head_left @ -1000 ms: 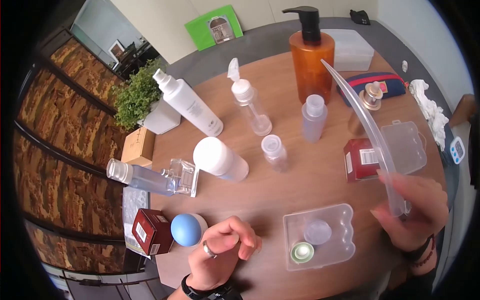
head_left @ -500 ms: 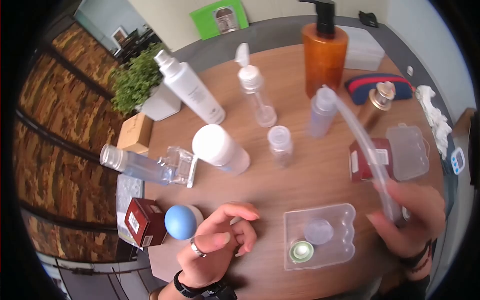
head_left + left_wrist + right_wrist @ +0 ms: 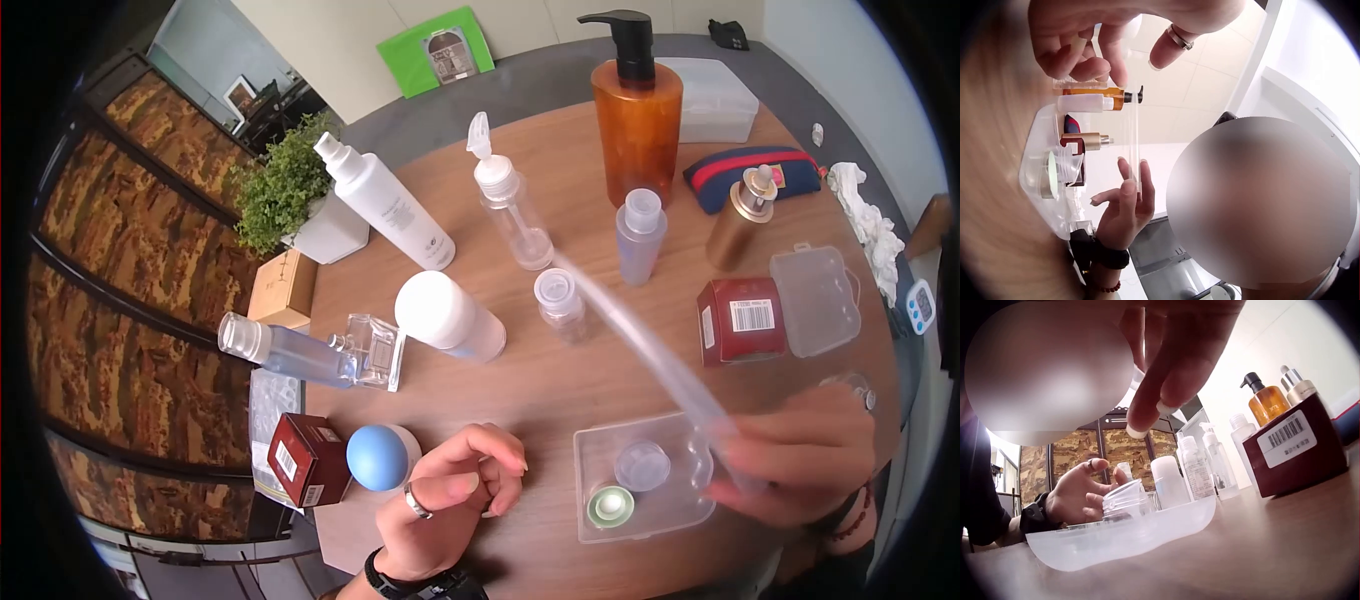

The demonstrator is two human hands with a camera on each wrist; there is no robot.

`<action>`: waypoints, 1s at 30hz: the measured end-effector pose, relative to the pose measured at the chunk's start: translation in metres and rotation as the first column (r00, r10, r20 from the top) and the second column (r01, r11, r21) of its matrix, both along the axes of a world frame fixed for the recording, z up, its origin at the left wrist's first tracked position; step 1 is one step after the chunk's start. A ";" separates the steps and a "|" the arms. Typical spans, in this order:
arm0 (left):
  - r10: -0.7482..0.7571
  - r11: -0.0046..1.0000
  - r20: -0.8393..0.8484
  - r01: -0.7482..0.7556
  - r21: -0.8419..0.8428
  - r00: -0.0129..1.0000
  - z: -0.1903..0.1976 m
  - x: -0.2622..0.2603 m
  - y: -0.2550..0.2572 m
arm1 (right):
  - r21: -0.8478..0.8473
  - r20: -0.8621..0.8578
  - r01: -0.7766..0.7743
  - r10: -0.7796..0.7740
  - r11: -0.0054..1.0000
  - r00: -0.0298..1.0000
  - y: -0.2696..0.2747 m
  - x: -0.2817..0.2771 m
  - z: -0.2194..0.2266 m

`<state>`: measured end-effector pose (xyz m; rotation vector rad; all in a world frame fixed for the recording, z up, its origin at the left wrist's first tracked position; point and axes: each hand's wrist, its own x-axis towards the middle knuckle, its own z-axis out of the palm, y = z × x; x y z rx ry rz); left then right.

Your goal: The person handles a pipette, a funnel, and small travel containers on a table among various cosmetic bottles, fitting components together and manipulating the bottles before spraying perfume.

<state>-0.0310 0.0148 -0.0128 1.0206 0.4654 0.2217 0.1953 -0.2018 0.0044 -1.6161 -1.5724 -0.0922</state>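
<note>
My right hand [image 3: 800, 455] pinches a thin clear plastic lid [image 3: 650, 350], seen almost edge-on and blurred. The lid slants up and left over the table, its lower end overlapping the shallow clear tray [image 3: 585, 460] in the head view. Inside that tray lie a small clear round cup [image 3: 642, 466] and a green-rimmed round piece [image 3: 610, 507] with a white centre. To the tray's left, my left hand [image 3: 445, 505] hovers with loosely curled fingers and holds nothing. Beside it stands a blue-domed jar [image 3: 378, 458]. In the left wrist view the lid [image 3: 1134, 137] rises from the right fingers.
Several bottles stand beyond my hands: a white-capped one [image 3: 445, 315], a small clear one [image 3: 562, 305], a tall white spray bottle [image 3: 395, 205] and an amber pump bottle [image 3: 637, 130]. A dark red box [image 3: 742, 322] and another clear case [image 3: 818, 300] lie at right.
My right hand has moved left and slightly down toward the tray. The lid has swung left, its far end dropping from beside the amber bottle to near the small clear bottle.
</note>
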 end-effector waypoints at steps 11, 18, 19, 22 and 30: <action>0.006 1.000 -0.016 -0.006 -0.005 1.000 -0.002 -0.001 0.001 | 0.095 0.006 0.213 -0.214 0.973 0.977 0.004 0.000 0.001; 0.059 0.996 0.027 -0.058 -0.063 0.998 0.001 -0.004 0.005 | 0.230 0.012 0.207 -0.215 0.951 0.977 0.002 0.007 0.003; 0.035 0.991 0.046 -0.029 -0.130 0.998 0.001 -0.005 0.007 | 0.243 0.005 0.216 -0.224 0.946 0.974 0.003 0.007 0.002; 0.061 0.997 0.064 -0.058 -0.046 0.996 0.003 -0.006 0.006 | 0.248 -0.040 0.159 -0.154 0.956 0.987 0.003 0.005 -0.002; 0.063 0.991 0.290 -0.093 0.093 0.955 -0.005 -0.013 0.028 | 0.381 -0.164 0.180 -0.125 0.907 0.978 0.007 0.001 -0.010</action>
